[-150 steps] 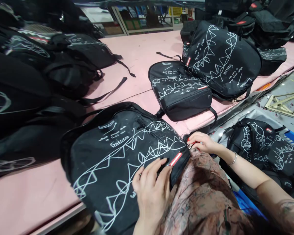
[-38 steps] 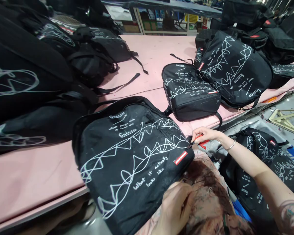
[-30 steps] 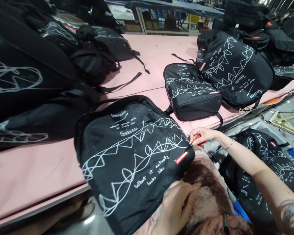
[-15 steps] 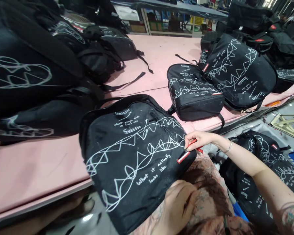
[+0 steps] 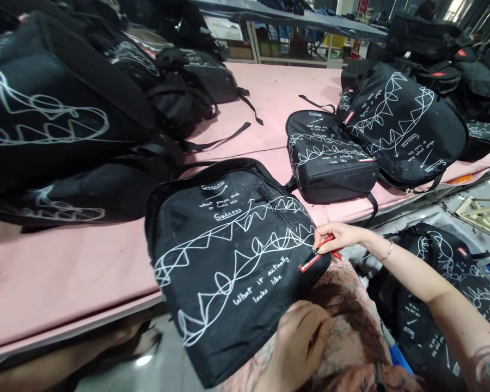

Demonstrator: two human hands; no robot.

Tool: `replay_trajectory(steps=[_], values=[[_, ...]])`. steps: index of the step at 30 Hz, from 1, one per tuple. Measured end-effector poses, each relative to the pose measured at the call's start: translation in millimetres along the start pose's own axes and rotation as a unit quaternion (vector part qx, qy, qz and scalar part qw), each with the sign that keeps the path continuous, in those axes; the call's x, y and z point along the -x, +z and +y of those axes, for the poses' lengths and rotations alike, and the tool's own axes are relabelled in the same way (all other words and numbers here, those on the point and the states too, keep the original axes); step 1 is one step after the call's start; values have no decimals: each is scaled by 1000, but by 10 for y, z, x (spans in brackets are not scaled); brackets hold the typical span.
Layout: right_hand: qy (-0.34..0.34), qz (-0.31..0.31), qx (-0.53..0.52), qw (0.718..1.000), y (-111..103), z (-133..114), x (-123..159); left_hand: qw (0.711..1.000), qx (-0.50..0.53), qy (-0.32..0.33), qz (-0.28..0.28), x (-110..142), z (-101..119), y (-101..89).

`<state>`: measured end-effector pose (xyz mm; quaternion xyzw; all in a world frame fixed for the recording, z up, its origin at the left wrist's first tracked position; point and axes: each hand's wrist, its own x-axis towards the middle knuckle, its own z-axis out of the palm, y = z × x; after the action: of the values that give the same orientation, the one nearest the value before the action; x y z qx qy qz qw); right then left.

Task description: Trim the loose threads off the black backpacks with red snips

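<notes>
A black backpack (image 5: 212,256) with white scribbled lines and lettering lies tilted across the table's front edge and my lap. My right hand (image 5: 337,237) is closed around small red-handled snips (image 5: 326,244). Their dark tip touches or nearly touches the red-and-white label (image 5: 310,262) near the backpack's lower right side. My left hand (image 5: 300,337) is curled at the bottom edge of the bag, gripping it from my side. Its fingertips are hidden.
The pink table (image 5: 77,272) runs from left to right. A heap of black backpacks (image 5: 65,109) is on the left, and more printed backpacks (image 5: 408,125) are at the right. Below, another backpack (image 5: 428,294) sits beside my right arm, near a pale metal frame (image 5: 482,215).
The view has shifted slightly, so everything appears a little further right. The snips' tip now lies lower along the label; both hands keep their grip.
</notes>
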<state>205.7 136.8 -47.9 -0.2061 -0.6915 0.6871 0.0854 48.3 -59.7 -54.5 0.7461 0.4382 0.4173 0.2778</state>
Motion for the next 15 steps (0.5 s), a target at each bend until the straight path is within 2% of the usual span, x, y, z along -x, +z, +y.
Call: replay_trajectory(steps=[5, 8, 15], values=[[37, -18, -46, 998, 58, -122, 34, 1000, -7, -7, 1, 0, 6, 8], [46, -12, -38, 998, 91, -143, 44, 1000, -7, -7, 2, 4, 2, 23], [5, 38, 32, 999, 114, -52, 39, 1000, -14, -15, 1, 16, 7, 1]])
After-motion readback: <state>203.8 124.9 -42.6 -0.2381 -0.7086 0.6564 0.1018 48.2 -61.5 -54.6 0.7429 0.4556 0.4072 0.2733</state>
